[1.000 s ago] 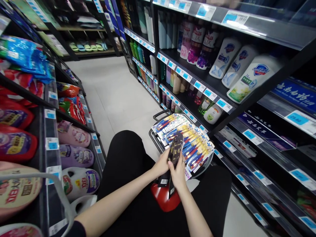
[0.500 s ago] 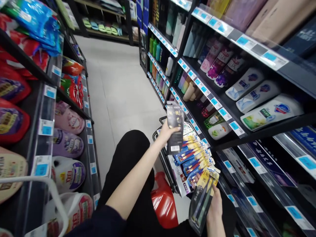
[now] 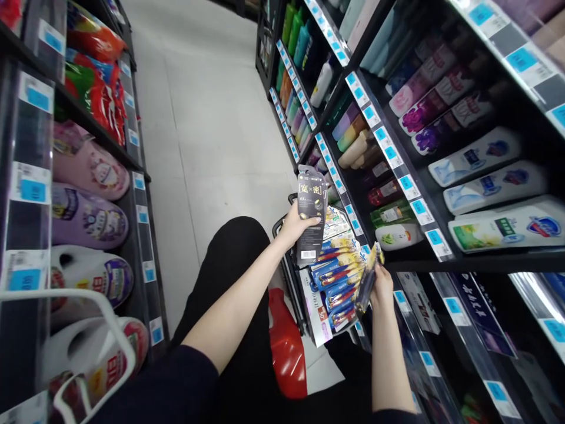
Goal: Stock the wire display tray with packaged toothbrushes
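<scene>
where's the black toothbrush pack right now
In the head view, centre frame: the left hand holds the black toothbrush pack upright above the basket of toothbrush packs.

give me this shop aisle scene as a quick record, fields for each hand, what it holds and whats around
place: shop aisle between shelves
left hand: holds a dark toothbrush pack upright
right hand: grips a yellow-topped pack, tilted
below the hands: basket piled with toothbrush packs
right shelves: bottles lying on their sides, blue price tags
left shelves: slippers, snack bags
near the knee: red object, kind unclear
</scene>
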The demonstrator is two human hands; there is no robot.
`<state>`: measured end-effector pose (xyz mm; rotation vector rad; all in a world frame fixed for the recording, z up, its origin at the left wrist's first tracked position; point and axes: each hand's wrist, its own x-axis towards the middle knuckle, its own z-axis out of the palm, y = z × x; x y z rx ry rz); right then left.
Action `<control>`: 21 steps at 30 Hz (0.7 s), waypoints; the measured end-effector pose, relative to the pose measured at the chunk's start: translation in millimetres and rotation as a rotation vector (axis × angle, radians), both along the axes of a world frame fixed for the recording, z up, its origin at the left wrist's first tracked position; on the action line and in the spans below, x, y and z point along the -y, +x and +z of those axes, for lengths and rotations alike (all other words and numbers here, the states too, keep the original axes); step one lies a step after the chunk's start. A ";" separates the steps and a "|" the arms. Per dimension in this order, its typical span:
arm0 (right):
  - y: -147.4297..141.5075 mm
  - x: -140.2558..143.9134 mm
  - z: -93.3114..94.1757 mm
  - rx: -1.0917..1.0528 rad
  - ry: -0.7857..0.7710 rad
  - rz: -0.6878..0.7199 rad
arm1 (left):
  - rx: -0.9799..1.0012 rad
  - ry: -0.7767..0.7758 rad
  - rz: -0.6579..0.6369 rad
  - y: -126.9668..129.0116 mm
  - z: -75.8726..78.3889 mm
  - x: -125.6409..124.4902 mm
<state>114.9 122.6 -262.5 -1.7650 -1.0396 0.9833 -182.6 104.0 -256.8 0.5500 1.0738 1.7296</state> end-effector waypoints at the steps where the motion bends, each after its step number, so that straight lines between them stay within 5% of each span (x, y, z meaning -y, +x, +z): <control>1: -6.0 -4.7 -3.7 0.054 -0.013 -0.003 | 0.011 0.002 -0.004 0.1 0.1 -0.1; 9: -51.0 -11.6 -24.2 0.510 -0.134 -0.116 | -0.016 -0.041 -0.035 4.7 -1.9 3.1; 21: -77.6 -5.5 -16.1 0.892 -0.211 -0.075 | 0.000 -0.021 -0.022 5.9 -0.6 4.5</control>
